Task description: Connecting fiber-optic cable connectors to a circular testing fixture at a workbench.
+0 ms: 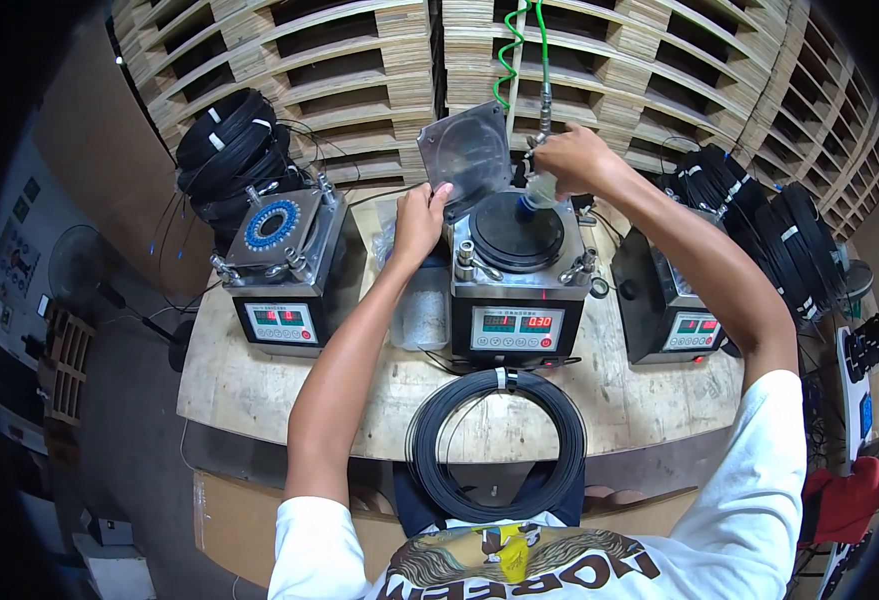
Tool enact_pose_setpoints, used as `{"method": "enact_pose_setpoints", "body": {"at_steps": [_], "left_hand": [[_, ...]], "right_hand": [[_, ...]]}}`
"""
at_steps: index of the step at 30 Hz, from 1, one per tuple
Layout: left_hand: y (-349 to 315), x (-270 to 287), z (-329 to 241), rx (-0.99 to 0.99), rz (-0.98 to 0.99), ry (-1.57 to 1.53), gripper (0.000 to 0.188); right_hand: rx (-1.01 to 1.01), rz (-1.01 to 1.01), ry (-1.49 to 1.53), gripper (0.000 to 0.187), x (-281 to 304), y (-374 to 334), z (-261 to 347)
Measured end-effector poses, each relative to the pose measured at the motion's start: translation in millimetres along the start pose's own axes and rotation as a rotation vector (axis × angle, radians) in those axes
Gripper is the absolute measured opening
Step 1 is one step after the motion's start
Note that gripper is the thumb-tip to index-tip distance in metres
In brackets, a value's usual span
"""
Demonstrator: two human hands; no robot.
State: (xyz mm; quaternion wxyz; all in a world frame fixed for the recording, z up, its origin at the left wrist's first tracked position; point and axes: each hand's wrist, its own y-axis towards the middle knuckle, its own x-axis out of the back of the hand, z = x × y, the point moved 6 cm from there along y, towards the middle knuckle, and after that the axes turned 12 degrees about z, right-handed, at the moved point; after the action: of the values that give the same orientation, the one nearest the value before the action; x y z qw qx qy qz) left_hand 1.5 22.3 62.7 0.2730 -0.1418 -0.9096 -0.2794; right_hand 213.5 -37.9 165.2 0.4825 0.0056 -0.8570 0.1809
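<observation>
My left hand (421,220) is closed on the lower edge of a clear square plate (464,155), which is tilted up behind the middle machine (519,300). My right hand (571,160) is closed above that machine's round black disc (509,238). In it is a hose-fed tool with a cloudy clear part (541,187) and a blue end over the disc. A metal fitting (545,105) on a green hose (544,45) comes down to this hand. My fingers hide much of the tool.
A coil of black cable (424,440) hangs over the table's front edge. The left machine (277,270) carries a blue ring; another machine (659,290) stands right. Black cable bundles (224,150) lie behind. A clear tub (422,318) sits beside the middle machine. Stacked pallets (339,60) rise behind.
</observation>
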Motion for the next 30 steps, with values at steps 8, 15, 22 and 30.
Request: {"method": "enact_pose_setpoints", "body": {"at_steps": [8, 15, 22, 30], "left_hand": [[16, -5, 18, -0.047, -0.012, 0.063, 0.049], [16, -9, 27, -0.02, 0.008, -0.06, 0.051], [19, -16, 28, 0.018, 0.096, -0.079, 0.048], [12, 3, 25, 0.009, 0.059, -0.066, 0.05]], "right_hand": [[0.173, -0.237, 0.986, 0.073, -94, -65, -31], [-0.177, -0.809, 1.717, 0.072, -231, -124, 2], [-0.494, -0.834, 1.638, 0.064, -370, -126, 72], [-0.485, -0.835, 1.555, 0.087, -327, -124, 88]]}}
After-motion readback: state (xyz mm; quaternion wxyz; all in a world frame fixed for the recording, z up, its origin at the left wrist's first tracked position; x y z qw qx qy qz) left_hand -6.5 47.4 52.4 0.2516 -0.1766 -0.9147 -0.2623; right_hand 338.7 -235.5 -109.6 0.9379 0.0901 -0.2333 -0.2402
